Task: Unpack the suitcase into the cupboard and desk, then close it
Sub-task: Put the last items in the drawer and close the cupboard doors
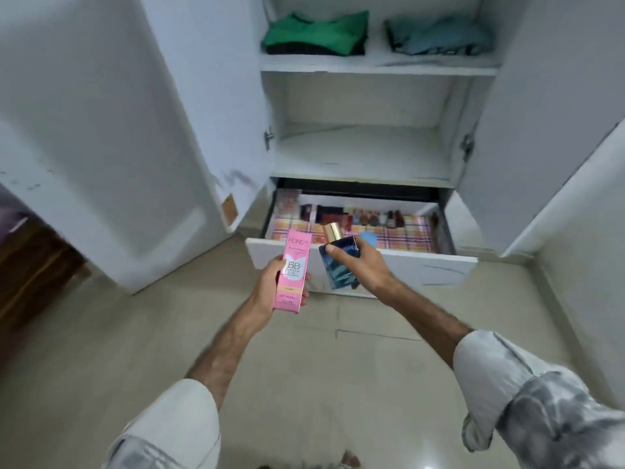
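Both hands are full. His left hand (272,282) is wrapped round the lower half of a pink Pond's BB cream carton (293,270), thumb on one long edge and fingertips showing past the other, holding it nearly upright. His right hand (362,262) clasps a blue perfume bottle (338,267) from the side, thumb pressed on its front face, the gold cap (332,231) tilted up and to the left.

He holds both just in front of the pulled-out cupboard drawer (439,262), which is lined with checked paper (409,236) and has a row of small bottles and boxes (365,216) along its back. The suitcase is out of view.

To my eye the job now is setting these two down in the drawer. The bottle looks like glass, smooth and flat-sided, so it wants lowering base first onto the open patch of lining at the front, clear of the back row, and letting go only once it stands. The carton is light card with crisp corners; it could stand or lie flat beside it without squeezing.

Above, a bare white shelf (362,154), and higher up a folded green garment (314,35) and a teal one (436,37), soft and rumpled.
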